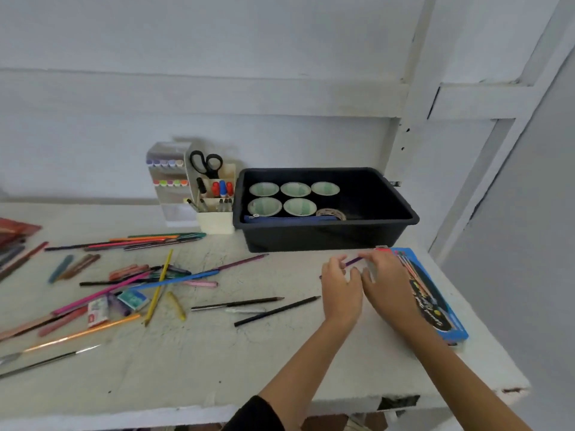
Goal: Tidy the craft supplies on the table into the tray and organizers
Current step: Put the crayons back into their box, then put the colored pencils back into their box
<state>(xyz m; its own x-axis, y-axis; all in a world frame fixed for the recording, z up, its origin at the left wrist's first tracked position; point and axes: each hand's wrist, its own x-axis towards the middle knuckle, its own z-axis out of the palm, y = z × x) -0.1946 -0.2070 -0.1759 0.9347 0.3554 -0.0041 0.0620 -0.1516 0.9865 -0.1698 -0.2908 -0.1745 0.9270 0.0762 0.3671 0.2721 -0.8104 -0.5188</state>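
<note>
A purple pencil point(354, 261) is noted at the right of the worktop point(217, 368), just in front of the black tray point(326, 236). It is pinched near its middle by the curled fingers of the left hand point(340, 287), with its tip directed toward the open end of the blue box point(435, 301). The right hand point(385, 281) is placed at that end of the box with fingers bent over a pale flap. Whether the flap is gripped or only steadied cannot be told.

The step in hand is judged to be the feeding of the pencil into the box.

Handling: the pencil is judged light, stiff and smooth, and liable to roll if released on the flat. A hold at mid-shaft, as observed, is considered sound, and the point should be kept off the card. The box is judged to be thin card, light and easily crushed. It is best held by its long edges, with its mouth kept shut or raised when lifted, or the contents may slide out.

Outstanding: many loose pencils point(149, 284) are scattered over the left half of the worktop, well apart from the box. The white organizer point(214, 213), left of the tray, holds scissors point(207, 163) and markers. Paper cups point(264, 189) stand in the tray.
</note>
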